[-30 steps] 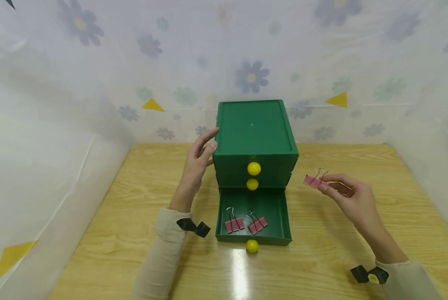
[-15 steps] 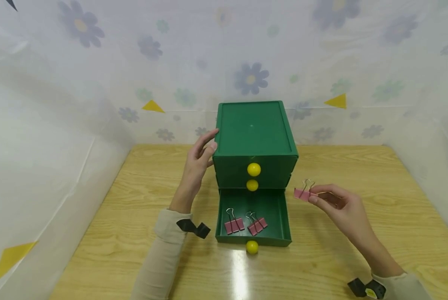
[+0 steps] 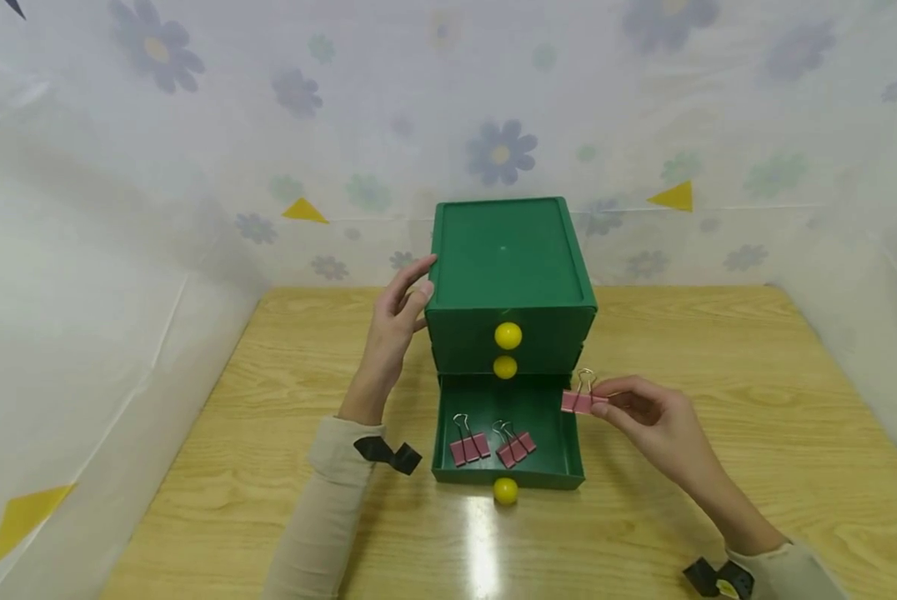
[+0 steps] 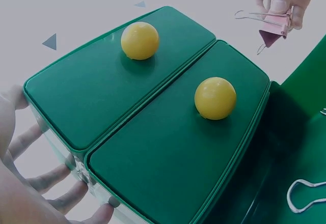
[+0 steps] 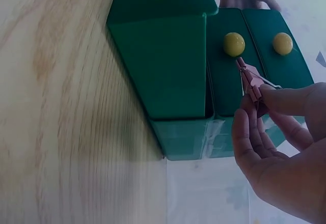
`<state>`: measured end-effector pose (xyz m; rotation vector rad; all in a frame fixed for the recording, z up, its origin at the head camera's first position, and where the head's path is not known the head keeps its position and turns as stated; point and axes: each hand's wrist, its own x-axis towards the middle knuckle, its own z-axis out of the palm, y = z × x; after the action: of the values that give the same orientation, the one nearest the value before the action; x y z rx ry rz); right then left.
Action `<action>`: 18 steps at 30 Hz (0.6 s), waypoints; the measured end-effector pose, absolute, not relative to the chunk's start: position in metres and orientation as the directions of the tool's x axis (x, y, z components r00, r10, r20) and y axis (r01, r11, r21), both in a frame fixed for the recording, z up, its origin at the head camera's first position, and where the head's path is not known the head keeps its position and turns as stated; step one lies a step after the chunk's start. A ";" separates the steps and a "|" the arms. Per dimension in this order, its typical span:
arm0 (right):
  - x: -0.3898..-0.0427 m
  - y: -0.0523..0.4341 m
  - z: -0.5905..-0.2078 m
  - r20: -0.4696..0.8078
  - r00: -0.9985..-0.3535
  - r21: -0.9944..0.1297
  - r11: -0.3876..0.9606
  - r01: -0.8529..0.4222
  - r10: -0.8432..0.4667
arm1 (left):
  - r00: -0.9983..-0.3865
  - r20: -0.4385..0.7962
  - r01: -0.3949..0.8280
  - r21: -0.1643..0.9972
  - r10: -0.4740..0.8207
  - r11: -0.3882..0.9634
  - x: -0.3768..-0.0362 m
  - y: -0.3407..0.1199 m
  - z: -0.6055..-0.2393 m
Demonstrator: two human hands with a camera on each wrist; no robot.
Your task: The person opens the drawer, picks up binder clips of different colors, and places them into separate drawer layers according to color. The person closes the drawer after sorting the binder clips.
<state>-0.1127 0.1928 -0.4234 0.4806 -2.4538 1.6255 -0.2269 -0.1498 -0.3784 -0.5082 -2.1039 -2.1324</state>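
A green drawer box (image 3: 504,254) with yellow ball knobs stands on the table, its bottom drawer (image 3: 557,457) pulled out. Two pink binder clips, a left one (image 3: 469,450) and a right one (image 3: 517,450), lie inside that drawer. My right hand (image 3: 654,421) pinches a third pink binder clip (image 3: 579,402) by one end, above the drawer's right edge, its wire handles upward. Against the box's left side rests my left hand (image 3: 396,325), fingers spread along the wall; the left wrist view shows its fingers (image 4: 48,178) touching the side.
The wooden table (image 3: 268,433) reaches out on both sides of the box. Behind it hangs a pale flowered sheet (image 3: 373,133) with yellow triangles. The two upper drawers are closed, a yellow knob (image 3: 508,336) on the top one.
My right hand has moved left and slightly down with the binder clip, from beside the box to over the drawer's right edge. The left hand has stayed put.
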 end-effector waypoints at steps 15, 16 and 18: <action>-0.122 0.163 -0.435 0.400 -0.883 -0.739 0.484 -0.469 -0.245 | -0.938 0.310 0.309 0.951 0.153 -0.030 -0.228 -0.147 -0.376; -0.122 0.161 -0.436 0.408 -0.877 -0.730 0.487 -0.480 -0.253 | -0.938 0.311 0.310 0.950 0.154 -0.033 -0.228 -0.147 -0.376; -0.123 0.156 -0.437 0.424 -0.866 -0.712 0.494 -0.500 -0.265 | -0.937 0.312 0.310 0.950 0.156 -0.036 -0.228 -0.147 -0.377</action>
<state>-0.1234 0.1565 -0.4371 0.6496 -2.4820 1.3087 -0.2279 -0.1468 -0.3766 -0.5111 -2.1008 -2.1251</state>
